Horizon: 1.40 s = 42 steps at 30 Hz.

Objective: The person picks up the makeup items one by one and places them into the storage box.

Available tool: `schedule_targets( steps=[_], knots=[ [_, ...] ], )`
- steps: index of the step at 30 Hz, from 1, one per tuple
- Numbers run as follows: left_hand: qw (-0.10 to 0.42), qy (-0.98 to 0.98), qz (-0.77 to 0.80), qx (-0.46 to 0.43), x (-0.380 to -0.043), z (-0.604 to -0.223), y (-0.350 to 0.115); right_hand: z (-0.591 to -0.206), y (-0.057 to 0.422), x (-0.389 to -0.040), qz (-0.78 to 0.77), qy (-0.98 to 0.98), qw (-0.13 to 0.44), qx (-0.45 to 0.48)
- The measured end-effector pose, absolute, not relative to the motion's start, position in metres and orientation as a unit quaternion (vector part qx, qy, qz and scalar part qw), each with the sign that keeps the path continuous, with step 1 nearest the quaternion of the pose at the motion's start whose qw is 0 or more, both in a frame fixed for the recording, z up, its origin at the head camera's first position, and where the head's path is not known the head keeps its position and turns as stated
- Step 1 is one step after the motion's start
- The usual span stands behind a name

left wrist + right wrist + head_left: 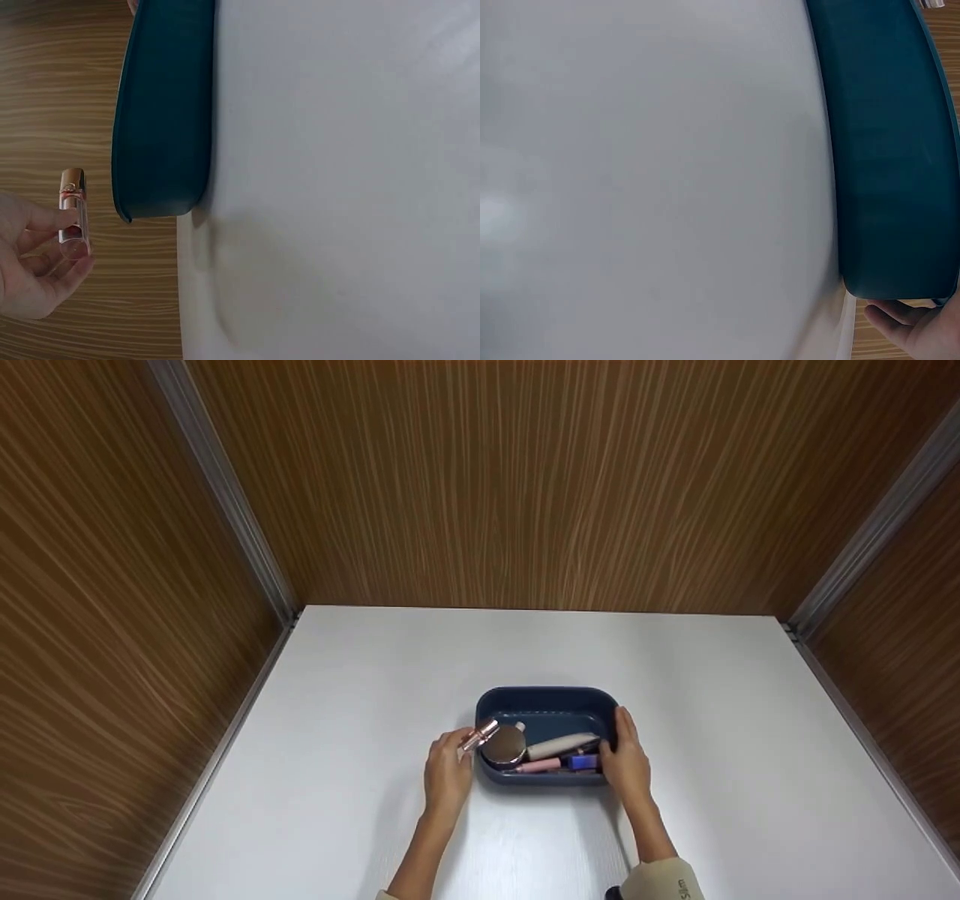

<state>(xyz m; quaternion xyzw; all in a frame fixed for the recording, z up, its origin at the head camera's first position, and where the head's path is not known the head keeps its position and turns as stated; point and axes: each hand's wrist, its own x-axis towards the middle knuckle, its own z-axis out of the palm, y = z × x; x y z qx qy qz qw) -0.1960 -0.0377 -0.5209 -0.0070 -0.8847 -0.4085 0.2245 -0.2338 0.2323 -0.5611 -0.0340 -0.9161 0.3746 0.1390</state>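
Observation:
My left hand (pixel 445 780) pinches a lipstick tube (pixel 480 735) between thumb and fingers, above the left rim of a dark blue plastic bin (pixel 551 781). In the left wrist view the lipstick (pixel 73 214) shows a rose-gold end and a clear end. At the bin's right end, my right hand (pixel 630 769) grips the wall, thumb over the rim and fingers along the outside. Inside the bin lie a round brown compact (pixel 503 745), a cream-coloured tube (pixel 562 745), a pink stick (pixel 540 766) and a blue-purple item (pixel 583 762). The right hand's thumb overlaps the bin's right contents.
The bin stands on a white table (pixel 360 675) with a wood-grain panel (pixel 480 487) behind it. More wood-grain panels rise at the left (pixel 112 585) and right (pixel 892 622), with metal strips along the corners.

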Motion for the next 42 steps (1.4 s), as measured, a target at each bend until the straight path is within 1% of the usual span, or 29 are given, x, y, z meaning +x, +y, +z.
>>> schedule_targets(
  steps=[12,42],
  knots=[
    [0.212,-0.883,-0.419,-0.016,-0.196,-0.519,-0.03,-0.562,0.233,-0.234,0.375,-0.919,0.117,-0.045],
    [0.204,-0.888,-0.409,-0.044,-0.199,-0.512,-0.007,-0.563,0.234,-0.235,0.375,-0.919,0.118,-0.043]
  ],
)
